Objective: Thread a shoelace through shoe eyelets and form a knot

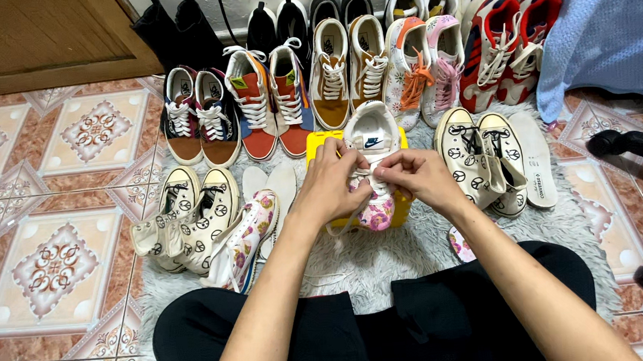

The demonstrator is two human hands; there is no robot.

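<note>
While both hands sit curled over the shoe, I read them as pinching rather than gripping: my left hand point(334, 181) has its fingers bent down onto the white lace point(364, 176), thumb and forefinger pressed together on it, and my right hand point(414, 175) is closed the same way on the lace just beside it, knuckles up, the two nearly touching. Neither palm is spread.

Under them lies the floral sneaker point(374, 165), white heel away from me, pink flowered toe towards my lap, resting on a yellow box point(317, 144) in the middle of the grey shaggy rug point(387, 262). I judge it light and soft in the canvas upper, stiffer at the rubber sole; the lace is thin, limp and likely to slip, so fingertip holds near the eyelets suit it best, with the sole or heel for lifting.

Its mate point(241, 242) lies tilted at the rug's left side, beside cream sneakers point(188, 220). Rows of shoes point(344, 73) line the rug's far edge.
</note>
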